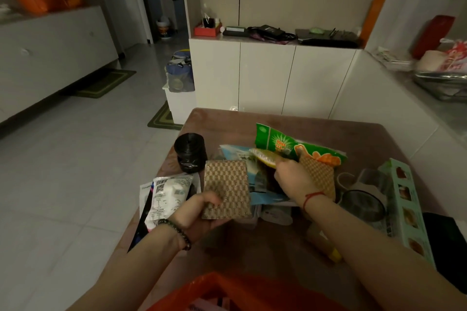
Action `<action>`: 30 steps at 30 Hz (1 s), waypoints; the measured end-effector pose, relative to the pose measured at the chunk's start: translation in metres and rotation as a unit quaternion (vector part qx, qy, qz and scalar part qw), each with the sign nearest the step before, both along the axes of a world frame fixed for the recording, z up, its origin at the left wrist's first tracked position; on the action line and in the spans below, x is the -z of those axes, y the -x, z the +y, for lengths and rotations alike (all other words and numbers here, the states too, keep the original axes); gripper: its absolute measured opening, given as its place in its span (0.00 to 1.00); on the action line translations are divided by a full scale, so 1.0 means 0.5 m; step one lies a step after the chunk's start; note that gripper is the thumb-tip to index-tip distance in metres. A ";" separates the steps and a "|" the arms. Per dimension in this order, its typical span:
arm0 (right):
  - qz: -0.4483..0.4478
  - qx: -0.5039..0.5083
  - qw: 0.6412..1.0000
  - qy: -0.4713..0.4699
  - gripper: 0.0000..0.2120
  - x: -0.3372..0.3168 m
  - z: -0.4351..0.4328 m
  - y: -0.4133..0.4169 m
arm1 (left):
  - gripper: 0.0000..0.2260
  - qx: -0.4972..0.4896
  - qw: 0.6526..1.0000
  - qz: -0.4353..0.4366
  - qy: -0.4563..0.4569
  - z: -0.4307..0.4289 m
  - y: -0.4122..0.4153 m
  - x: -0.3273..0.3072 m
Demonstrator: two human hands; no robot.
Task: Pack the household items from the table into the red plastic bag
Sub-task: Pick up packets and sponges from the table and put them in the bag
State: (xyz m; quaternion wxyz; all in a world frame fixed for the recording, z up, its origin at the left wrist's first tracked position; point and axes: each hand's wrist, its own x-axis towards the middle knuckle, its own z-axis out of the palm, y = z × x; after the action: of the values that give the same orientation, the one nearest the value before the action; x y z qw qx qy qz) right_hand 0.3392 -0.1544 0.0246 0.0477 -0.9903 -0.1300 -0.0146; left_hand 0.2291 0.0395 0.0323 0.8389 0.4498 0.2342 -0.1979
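The red plastic bag gapes at the bottom edge, below my arms. My left hand grips the near edge of a flat gold-checkered scouring pad above the brown table. My right hand reaches into the pile and is closed on a clear-wrapped dark and yellow item, beside a second checkered pad. A green and orange packet lies behind it. A black roll stands at the left, with a white labelled packet near it.
A long pale green box lies along the right edge, next to a glass jug with a dark lid. Blue and white packets sit under the pile. White cabinets stand behind the table. Tiled floor spreads left.
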 end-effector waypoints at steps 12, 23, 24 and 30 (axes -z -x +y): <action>-0.264 -0.191 0.942 -0.077 0.15 -0.080 0.023 0.229 | 0.27 0.061 0.994 -0.073 0.047 -0.072 0.004 -0.033; 0.032 0.046 0.998 -0.042 0.32 0.005 -0.142 0.076 | 0.12 0.045 0.996 -0.030 -0.069 -0.050 0.021 -0.017; 0.045 0.046 0.997 -0.034 0.31 0.013 -0.151 0.065 | 0.11 0.044 0.996 -0.034 -0.068 -0.047 0.021 -0.023; -0.062 0.086 0.990 -0.095 0.17 -0.023 -0.157 0.072 | 0.08 0.054 0.994 -0.085 -0.053 -0.045 0.040 -0.084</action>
State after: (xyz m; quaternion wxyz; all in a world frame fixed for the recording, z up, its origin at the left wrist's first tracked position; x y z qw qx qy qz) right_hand 0.3033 -0.2327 0.0360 0.1324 -0.9858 -0.0448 -0.0927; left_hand 0.2093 0.0171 0.0741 0.8190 0.5203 0.1479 -0.1914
